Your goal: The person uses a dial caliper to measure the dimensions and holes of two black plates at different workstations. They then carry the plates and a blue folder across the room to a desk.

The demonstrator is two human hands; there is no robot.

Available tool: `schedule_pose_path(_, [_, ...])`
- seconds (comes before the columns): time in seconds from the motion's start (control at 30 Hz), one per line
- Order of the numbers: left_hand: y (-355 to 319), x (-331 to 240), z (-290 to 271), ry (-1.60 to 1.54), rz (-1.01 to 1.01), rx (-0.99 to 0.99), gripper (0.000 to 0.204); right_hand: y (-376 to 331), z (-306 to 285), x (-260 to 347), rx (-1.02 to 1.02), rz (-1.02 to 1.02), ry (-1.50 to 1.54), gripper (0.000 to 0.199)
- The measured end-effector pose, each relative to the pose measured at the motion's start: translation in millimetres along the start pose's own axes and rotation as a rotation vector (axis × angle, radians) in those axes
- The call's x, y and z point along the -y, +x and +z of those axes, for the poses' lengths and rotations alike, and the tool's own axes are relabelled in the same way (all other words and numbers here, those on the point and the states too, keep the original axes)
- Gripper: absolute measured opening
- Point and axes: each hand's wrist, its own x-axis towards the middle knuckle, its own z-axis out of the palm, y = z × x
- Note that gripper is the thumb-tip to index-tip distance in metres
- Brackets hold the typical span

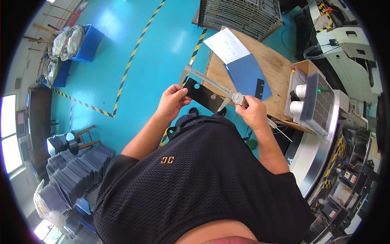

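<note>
My left hand (172,101) grips the left end of a flat black plate (203,96) that has round holes in it. My right hand (252,110) holds a metal dial caliper (211,83) by its dial. The caliper's jaws span the plate: one jaw is at its far left end, the other at its right end. Both hands are in front of my chest, above the teal floor and next to a wooden table (276,69).
On the wooden table lie a blue sheet (245,75), a white paper (226,44) and a small black part (259,88). A box with white cups (300,97) stands at its right. Stacks of dark plates (75,171) sit lower left, machines (349,40) on the right.
</note>
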Motion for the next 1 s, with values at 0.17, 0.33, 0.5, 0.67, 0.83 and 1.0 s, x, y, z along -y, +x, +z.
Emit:
schedule_pose_path(0.17, [-1.3,-3.7,1.5,-0.030,0.001,-0.020,0.011,0.0,0.0,-0.6,0.002,0.001,-0.009,0.027])
schedule_pose_path(0.33, [-0.7,-5.9,4.2,-0.044,0.003,-0.039,0.013,-0.3,-1.6,2.8,0.004,0.019,-0.007,0.026])
schedule_pose_path(0.5, [1.4,-6.9,3.5,-0.030,-0.004,-0.039,0.012,0.4,0.3,-1.5,0.006,0.019,0.007,0.027])
schedule_pose_path(0.67, [4.3,-4.4,0.1,-0.044,0.012,-0.017,0.009,1.8,0.6,-2.3,0.030,0.031,0.005,0.029])
schedule_pose_path(0.83, [2.8,-4.7,4.8,-0.039,0.005,-0.036,0.011,1.2,-1.0,0.9,0.006,0.008,-0.013,0.034])
schedule_pose_path(1.0, [2.1,-3.7,5.2,-0.044,-0.002,-0.051,0.012,0.9,-2.2,2.0,0.066,0.035,-0.077,0.041])
